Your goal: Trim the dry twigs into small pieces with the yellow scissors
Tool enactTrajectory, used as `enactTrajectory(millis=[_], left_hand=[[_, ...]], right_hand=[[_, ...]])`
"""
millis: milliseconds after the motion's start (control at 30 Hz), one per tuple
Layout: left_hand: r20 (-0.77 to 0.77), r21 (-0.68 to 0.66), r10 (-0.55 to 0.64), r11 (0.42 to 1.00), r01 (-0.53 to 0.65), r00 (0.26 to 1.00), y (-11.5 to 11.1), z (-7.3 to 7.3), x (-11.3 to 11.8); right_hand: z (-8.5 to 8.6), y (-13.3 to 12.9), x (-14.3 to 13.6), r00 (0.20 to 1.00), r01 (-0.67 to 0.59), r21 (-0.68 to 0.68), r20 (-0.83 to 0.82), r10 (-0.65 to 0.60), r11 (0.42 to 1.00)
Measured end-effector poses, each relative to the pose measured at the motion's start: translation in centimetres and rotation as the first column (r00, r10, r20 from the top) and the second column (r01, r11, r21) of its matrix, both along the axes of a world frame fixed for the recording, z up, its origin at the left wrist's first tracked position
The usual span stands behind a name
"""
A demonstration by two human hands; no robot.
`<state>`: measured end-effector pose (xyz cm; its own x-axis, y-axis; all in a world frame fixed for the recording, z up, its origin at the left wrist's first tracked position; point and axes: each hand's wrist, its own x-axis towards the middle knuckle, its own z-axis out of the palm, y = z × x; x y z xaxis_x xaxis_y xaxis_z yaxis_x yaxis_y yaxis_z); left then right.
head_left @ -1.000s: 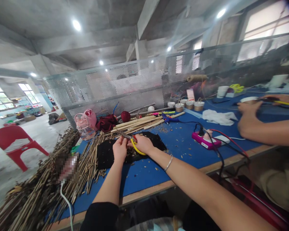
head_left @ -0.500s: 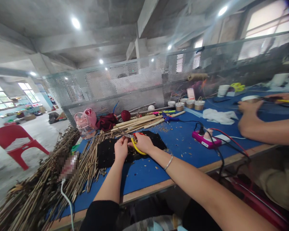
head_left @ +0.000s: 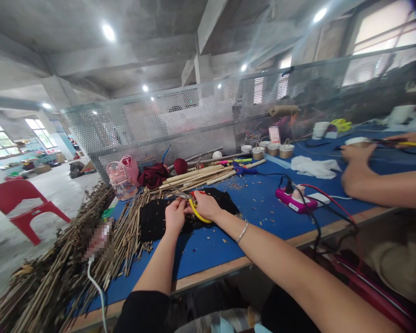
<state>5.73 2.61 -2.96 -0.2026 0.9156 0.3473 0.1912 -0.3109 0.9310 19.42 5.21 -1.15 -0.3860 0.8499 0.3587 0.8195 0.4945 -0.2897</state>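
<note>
My right hand (head_left: 207, 206) is closed around shears with a bowed yellow handle (head_left: 198, 212) and some red on the grip. Their metal blades (head_left: 182, 194) point left, over the top of my left hand (head_left: 175, 215). My left fingers are pinched together close to the blades; whatever they hold is too small to make out. Both hands are above a black cloth (head_left: 152, 219) strewn with small plant scraps. Thin dry stems (head_left: 130, 233) lie just left of the cloth, and thicker pale sticks (head_left: 194, 178) lie behind it.
On the left a large heap of dry branches (head_left: 45, 273) overhangs the table edge. A pink bag (head_left: 123, 178), a glue gun (head_left: 242, 169), a purple power strip (head_left: 294, 202) with cables and white gloves (head_left: 314, 166) lie around. At right, a co-worker's arm (head_left: 384, 185) reaches over the table.
Almost nothing differs. My hands and the shears keep nearly the same position over the black cloth, and the view has shifted slightly.
</note>
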Motion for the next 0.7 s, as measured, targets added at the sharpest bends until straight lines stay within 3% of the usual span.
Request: enactTrajectory(millis=[367,700], left_hand=[[-0.020,-0.023,0.063,0.998,-0.064,0.998,-0.05,0.07,-0.57],[0.087,-0.104,0.111,0.989,-0.102,0.990,0.20,-0.42,-0.62]], right_hand=[[0.37,-0.06,-0.05,0.999,0.037,-0.025,0.026,-0.036,0.999],[0.38,-0.22,-0.22,0.990,0.111,-0.027,0.093,-0.108,0.993]])
